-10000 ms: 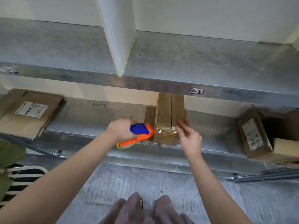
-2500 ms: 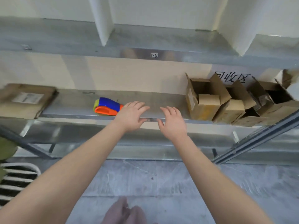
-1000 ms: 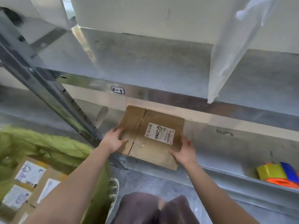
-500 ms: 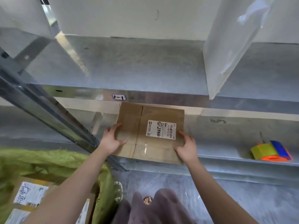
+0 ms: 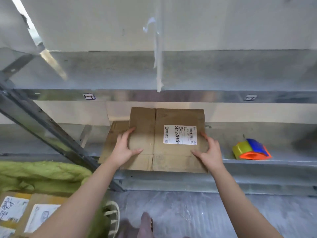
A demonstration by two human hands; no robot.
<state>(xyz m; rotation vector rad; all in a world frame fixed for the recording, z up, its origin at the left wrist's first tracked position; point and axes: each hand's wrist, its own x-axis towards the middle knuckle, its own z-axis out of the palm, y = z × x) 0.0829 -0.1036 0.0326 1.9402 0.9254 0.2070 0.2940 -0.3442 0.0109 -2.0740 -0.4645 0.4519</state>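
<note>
L fingers (image 5: 127, 133) are curling over the left edge of the flat box (image 5: 164, 152), thumb lying across its top face. R fingers (image 5: 204, 134) are doing the same on the right edge, thumb pressing down near the front corner. So the L hand (image 5: 126, 150) and R hand (image 5: 210, 152) are both pinching the cardboard, neither one slack.

The box is sitting collapsed, label (image 5: 180, 134) facing up, on the low metal shelf (image 5: 257, 169). Its front edge is hanging past the shelf lip, and it's lying on top of a lower sheet (image 5: 113, 140) of cardboard that's sticking out to the left.

Risks, as I'm reading it:
- Pinches are sitting only at the edges, so the middle is getting no support. The board could be sagging or folding along the centre seam as it's lifting.
- The lower sheet could be dragging out w/ it through friction and sliding off the lip.
- The slanted brace (image 5: 51, 131) is standing close on the left, and a swing that way could be catching a corner.
- The tape dispenser (image 5: 252, 150) is sitting near on the right, so a wide pull could be knocking it off.
</note>
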